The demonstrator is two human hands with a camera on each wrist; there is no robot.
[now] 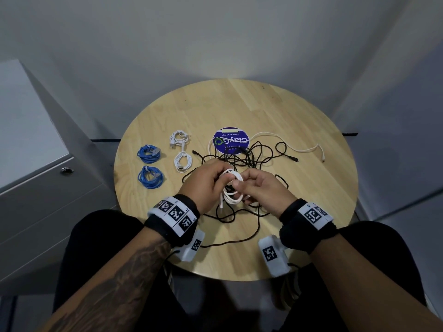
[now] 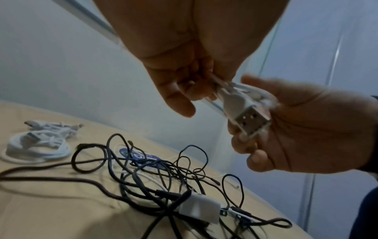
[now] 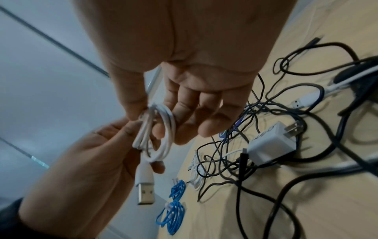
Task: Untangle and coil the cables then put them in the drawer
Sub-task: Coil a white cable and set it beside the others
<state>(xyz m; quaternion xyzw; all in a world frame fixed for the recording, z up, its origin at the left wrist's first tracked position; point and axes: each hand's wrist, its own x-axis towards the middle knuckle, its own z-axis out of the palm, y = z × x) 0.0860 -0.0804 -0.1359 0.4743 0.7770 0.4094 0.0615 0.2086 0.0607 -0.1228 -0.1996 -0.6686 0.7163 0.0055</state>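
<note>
Round table [image 1: 311,116] edge nears both cable-holding hands.

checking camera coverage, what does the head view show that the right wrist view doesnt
Only the head view: the whole round table, the grey drawer cabinet, the long loose white cable and both wrist bands.

Only the right wrist view: the white wall charger in the black tangle, and the held cable's USB plug up close.

Both: both hands hold the white cable coil, plus two blue coils and the black cable tangle.
</note>
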